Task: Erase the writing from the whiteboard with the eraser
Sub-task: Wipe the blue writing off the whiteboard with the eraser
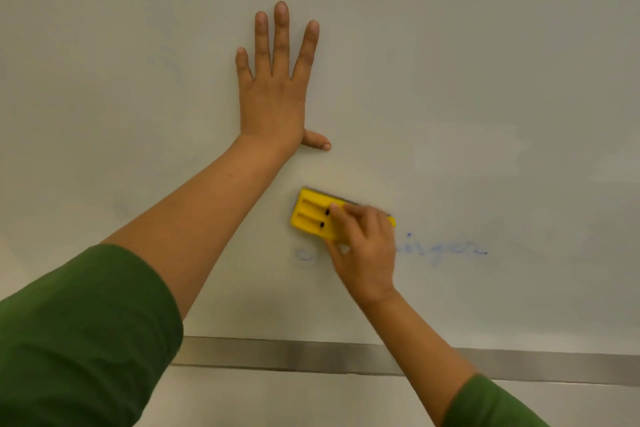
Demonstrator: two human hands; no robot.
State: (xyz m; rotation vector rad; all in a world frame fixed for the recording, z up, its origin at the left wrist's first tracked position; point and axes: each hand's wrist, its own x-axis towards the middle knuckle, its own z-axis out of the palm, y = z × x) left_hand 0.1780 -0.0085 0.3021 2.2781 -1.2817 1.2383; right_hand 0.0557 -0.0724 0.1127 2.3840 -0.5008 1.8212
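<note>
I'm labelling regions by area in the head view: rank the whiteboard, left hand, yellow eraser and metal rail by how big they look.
1. whiteboard
2. metal rail
3. left hand
4. yellow eraser, partly covered by the right hand

The rail and left hand look close, so their order is unsure.

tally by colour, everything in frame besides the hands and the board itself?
Yellow: 1, the eraser
Blue: 1, the faint writing
Green: 2, the left sleeve and right sleeve
Silver: 1, the metal rail along the whiteboard's bottom edge
Total: 5
</note>
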